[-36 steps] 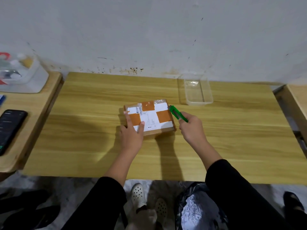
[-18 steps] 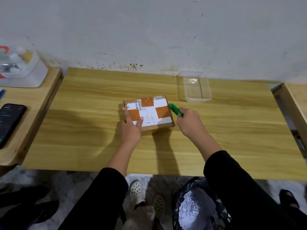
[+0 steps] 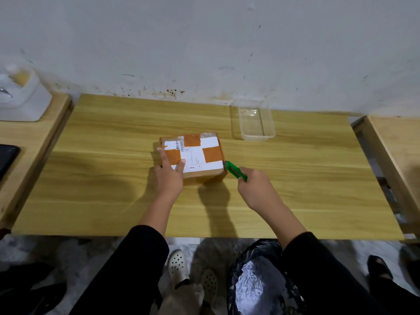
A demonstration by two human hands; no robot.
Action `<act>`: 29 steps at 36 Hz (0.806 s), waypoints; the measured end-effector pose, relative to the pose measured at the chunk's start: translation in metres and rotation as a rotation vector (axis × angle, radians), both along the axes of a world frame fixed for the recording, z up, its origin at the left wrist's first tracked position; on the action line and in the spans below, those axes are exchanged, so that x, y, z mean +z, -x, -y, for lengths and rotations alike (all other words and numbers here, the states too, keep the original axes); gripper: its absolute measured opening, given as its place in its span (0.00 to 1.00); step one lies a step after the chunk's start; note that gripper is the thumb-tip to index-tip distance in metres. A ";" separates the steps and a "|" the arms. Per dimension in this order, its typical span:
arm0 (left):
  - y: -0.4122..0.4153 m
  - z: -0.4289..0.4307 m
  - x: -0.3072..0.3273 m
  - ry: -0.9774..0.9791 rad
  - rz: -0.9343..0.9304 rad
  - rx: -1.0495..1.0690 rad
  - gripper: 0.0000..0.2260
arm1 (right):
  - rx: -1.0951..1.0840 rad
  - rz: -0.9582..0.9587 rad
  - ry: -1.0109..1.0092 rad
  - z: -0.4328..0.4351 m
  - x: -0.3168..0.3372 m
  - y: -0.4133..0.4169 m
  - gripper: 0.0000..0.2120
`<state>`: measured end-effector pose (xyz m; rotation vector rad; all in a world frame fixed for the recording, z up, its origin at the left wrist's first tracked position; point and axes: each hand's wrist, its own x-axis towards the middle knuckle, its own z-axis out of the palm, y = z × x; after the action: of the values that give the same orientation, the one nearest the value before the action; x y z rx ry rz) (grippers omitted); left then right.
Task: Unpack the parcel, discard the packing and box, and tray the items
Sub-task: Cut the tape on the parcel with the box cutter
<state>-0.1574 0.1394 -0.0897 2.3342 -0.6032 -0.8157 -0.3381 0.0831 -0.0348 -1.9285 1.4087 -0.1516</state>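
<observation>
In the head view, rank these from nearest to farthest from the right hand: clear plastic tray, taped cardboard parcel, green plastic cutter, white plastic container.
1. Green plastic cutter: gripped in the right hand.
2. Taped cardboard parcel: just left, at the cutter's tip.
3. Clear plastic tray: farther back, by the wall.
4. White plastic container: far left, on the side table.

The left hand (image 3: pixel 169 178) lies flat on the parcel (image 3: pixel 204 153), fingers straight (thumb spread apart); the right hand (image 3: pixel 256 189) grips a green cutter (image 3: pixel 235 170) in curled fingers.
</observation>
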 end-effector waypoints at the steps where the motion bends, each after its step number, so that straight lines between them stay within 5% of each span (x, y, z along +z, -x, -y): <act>1: 0.000 0.000 0.000 0.005 -0.001 0.000 0.32 | -0.003 0.004 -0.005 -0.001 0.000 0.002 0.08; 6: 0.000 -0.002 0.000 0.037 -0.013 0.005 0.32 | -0.041 0.040 -0.044 0.004 0.001 0.006 0.09; 18: -0.005 -0.003 -0.007 0.085 0.007 -0.026 0.32 | -0.368 0.470 -0.221 0.018 -0.015 0.003 0.15; 29: -0.057 0.006 -0.017 0.059 0.056 -0.213 0.34 | -0.330 0.591 -0.343 0.035 -0.049 -0.027 0.18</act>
<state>-0.1006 0.1338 -0.1062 2.2712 -0.9003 -0.8171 -0.3108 0.0476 -0.0835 -1.2223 1.2307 -0.5493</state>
